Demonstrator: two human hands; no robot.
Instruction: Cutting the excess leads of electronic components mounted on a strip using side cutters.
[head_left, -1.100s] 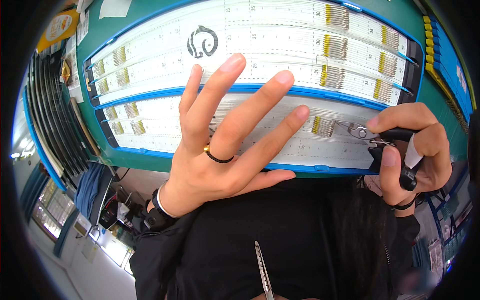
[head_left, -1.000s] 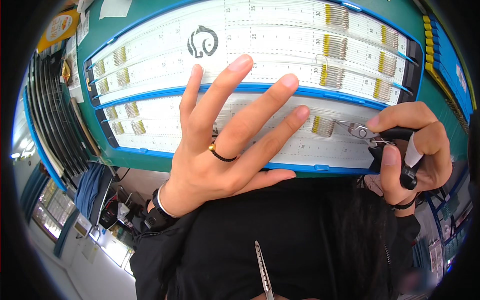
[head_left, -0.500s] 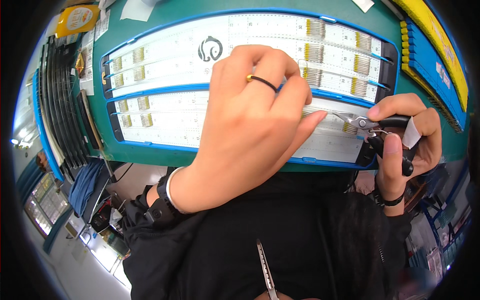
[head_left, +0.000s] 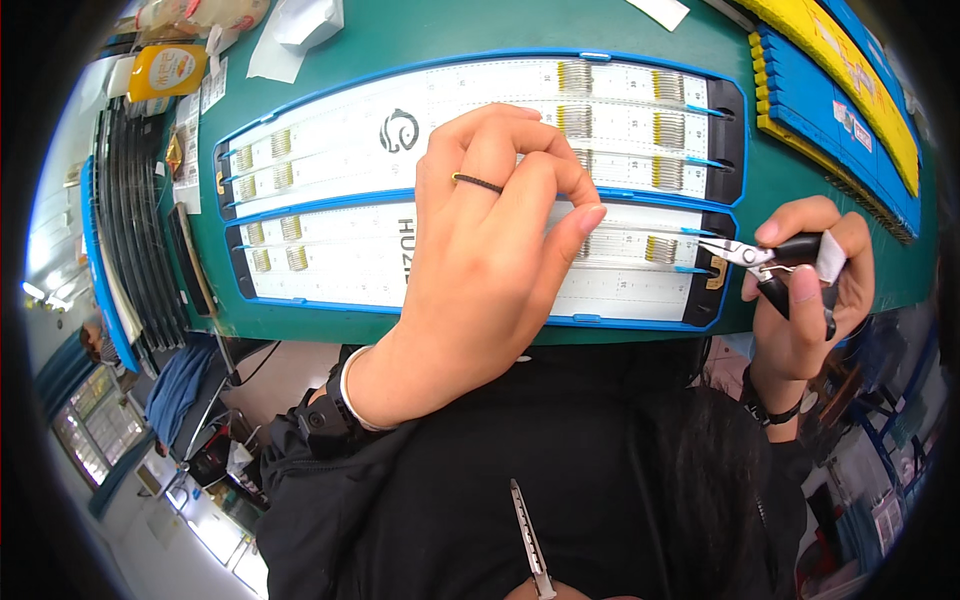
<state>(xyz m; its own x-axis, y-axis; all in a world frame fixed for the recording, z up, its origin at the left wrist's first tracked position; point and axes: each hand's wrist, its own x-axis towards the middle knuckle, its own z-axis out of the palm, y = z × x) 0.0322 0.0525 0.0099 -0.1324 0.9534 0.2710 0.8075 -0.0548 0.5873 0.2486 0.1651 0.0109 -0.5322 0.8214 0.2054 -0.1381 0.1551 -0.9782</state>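
Note:
A long blue hinged case (head_left: 590, 322) lies open on the green mat, with white ruled panels. Rows of thin metal pins with yellowish ends (head_left: 667, 172) stand in it, with blue strips by its right end. My left hand (head_left: 495, 230) is over the middle of the case, fingers bent and thumb close to the index finger; whatever they pinch is hidden. A dark braided ring with a gold bead circles one finger. In my right hand (head_left: 815, 270) are small black-handled nippers (head_left: 750, 257), their pointed jaws beside the lower panel's right end. A white piece shows by the handle.
Blue and yellow toothed racks (head_left: 840, 120) lie at the far right. White paper (head_left: 295, 38), a yellow bottle (head_left: 167, 71) and stacked black trays (head_left: 140, 240) are at the left. A slim metal clip (head_left: 530, 540) rests against my dark top.
In the picture the case sits further left and lower. My left thumb is nearer the bent index finger. The nippers stay in my right hand, their jaws now by the case's right end.

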